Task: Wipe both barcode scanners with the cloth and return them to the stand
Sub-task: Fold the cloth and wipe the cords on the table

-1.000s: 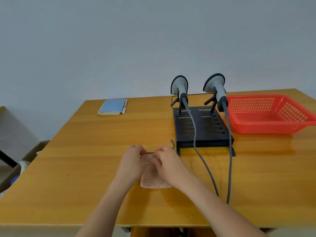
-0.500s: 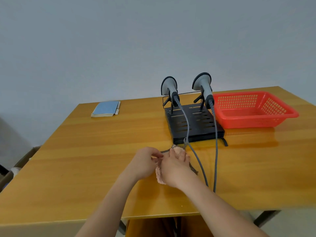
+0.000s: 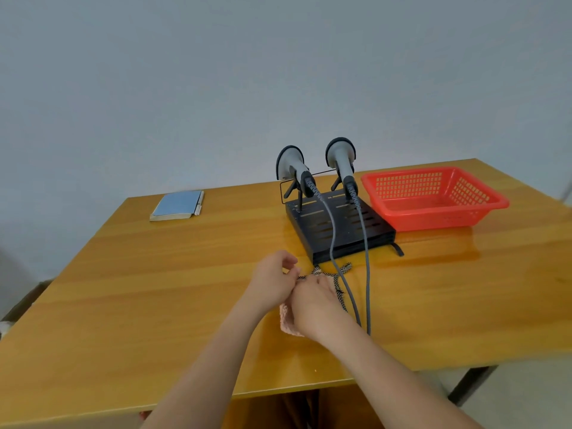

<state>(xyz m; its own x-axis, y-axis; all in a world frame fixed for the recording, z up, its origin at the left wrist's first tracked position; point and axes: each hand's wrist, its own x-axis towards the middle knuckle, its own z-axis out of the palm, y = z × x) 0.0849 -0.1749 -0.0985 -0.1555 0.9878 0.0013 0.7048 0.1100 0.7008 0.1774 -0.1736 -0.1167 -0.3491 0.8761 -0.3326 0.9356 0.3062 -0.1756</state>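
My left hand (image 3: 274, 281) pinches the cloth's (image 3: 289, 320) checked edge and my right hand (image 3: 315, 300) grips its pink body, low on the table (image 3: 154, 289). Both scanners (image 3: 292, 168) sit in the stand (image 3: 340, 230). Their cables (image 3: 348, 292) run just beside my right hand, so lifting the cloth could snag one and tug a scanner loose.

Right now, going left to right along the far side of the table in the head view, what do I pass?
Book → left scanner → right scanner → basket. Both scanners sit in the stand.
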